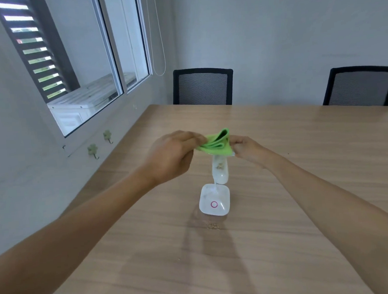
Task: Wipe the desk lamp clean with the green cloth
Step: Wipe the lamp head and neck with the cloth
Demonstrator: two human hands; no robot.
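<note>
A small white desk lamp stands on the wooden table, its square base [214, 199] marked with a pink ring. The lamp head [220, 169] carries brownish specks of dirt. A folded green cloth [215, 144] is held just above the far end of the lamp head, hiding that end. My left hand [173, 155] pinches the cloth's left side. My right hand [248, 148] grips its right side, close to the lamp head's tip. Whether the cloth touches the lamp I cannot tell.
The wooden table [306, 185] runs along a wall with a window on the left. Two black mesh chairs [202, 87] [361, 87] stand at the far edge. Crumbs [213, 225] lie just in front of the lamp base. Small hooks [93, 151] hang on the wall.
</note>
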